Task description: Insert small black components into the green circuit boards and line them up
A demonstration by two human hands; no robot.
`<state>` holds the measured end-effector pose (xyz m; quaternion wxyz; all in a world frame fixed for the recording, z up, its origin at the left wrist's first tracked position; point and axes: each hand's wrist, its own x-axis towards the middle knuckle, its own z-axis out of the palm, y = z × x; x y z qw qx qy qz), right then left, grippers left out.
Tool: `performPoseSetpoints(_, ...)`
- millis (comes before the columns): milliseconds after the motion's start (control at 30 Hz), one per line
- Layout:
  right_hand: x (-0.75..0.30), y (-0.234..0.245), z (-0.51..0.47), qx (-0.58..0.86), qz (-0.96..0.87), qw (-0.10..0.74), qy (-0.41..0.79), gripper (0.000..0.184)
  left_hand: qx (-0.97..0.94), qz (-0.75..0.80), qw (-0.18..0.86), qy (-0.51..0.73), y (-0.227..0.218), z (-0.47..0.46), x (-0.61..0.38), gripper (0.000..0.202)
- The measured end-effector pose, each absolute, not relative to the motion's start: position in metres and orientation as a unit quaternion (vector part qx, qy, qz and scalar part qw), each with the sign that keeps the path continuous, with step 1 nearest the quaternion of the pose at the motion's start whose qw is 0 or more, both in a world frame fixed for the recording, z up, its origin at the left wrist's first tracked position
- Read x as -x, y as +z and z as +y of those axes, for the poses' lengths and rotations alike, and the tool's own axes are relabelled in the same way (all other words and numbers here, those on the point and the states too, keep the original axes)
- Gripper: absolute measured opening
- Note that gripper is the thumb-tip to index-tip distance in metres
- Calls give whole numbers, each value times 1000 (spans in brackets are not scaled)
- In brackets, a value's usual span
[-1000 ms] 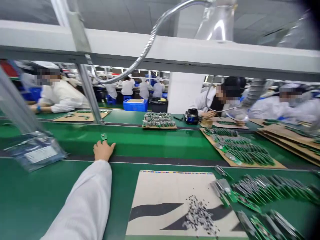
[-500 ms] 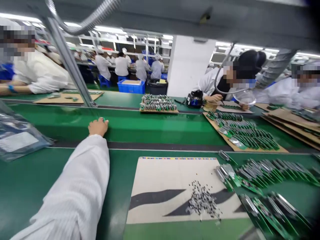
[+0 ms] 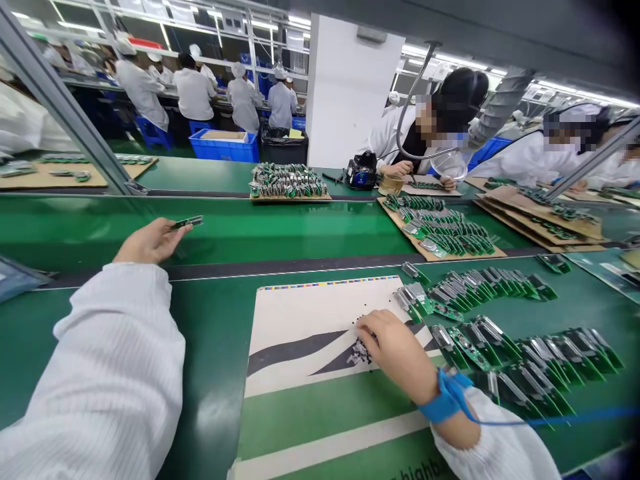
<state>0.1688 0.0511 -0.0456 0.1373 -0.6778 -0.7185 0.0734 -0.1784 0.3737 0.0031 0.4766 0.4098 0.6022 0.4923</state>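
My left hand [image 3: 150, 241] pinches a small green circuit board [image 3: 190, 221] with a metal part on it, above the green conveyor belt. My right hand [image 3: 393, 343], a blue strap around its wrist, reaches down to a pile of tiny black and clear parts [image 3: 359, 353]. Its fingers are bent together at the pile and cover much of it; whatever lies between the fingertips is hidden. Under the pile lies a printed cardboard sheet [image 3: 290, 393]. Rows of similar circuit boards [image 3: 480, 287] stand leaning on the table to the right of the sheet.
Across the belt [image 3: 220, 230] sit a board-filled tray [image 3: 290, 183] and a cardboard sheet of boards [image 3: 445, 230]. Stacked cardboard [image 3: 545, 217] lies farther right. A metal post [image 3: 75, 107] slants up at left. A co-worker [image 3: 400, 130] works opposite, near a blue-black device [image 3: 361, 172].
My left hand has drawn back from over the belt, and the circuit board now shows plainly in it. My right hand has come into view at the pile. The view has turned right and down.
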Motion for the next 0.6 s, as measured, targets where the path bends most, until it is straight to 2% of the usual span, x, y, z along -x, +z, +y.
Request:
performPoseSetpoints(67,-171,-54,66,694,-706,120,78,12,-350,566,535,521,10,360,172,30)
performPoseSetpoints(167,-175,-64,78,704,-697,100,89,16,-284,506,599,551,19,335,157,27)
performPoseSetpoints(367,-171,-67,86,709,-695,82,83,21,-229,386,678,583,52,270,103,18)
performPoseSetpoints(467,-168,-64,88,711,-695,87,64,23,-248,338,717,557,70,227,74,47)
performPoseSetpoints(600,-170,-65,91,707,-698,102,43,23,-283,339,756,483,80,172,47,71)
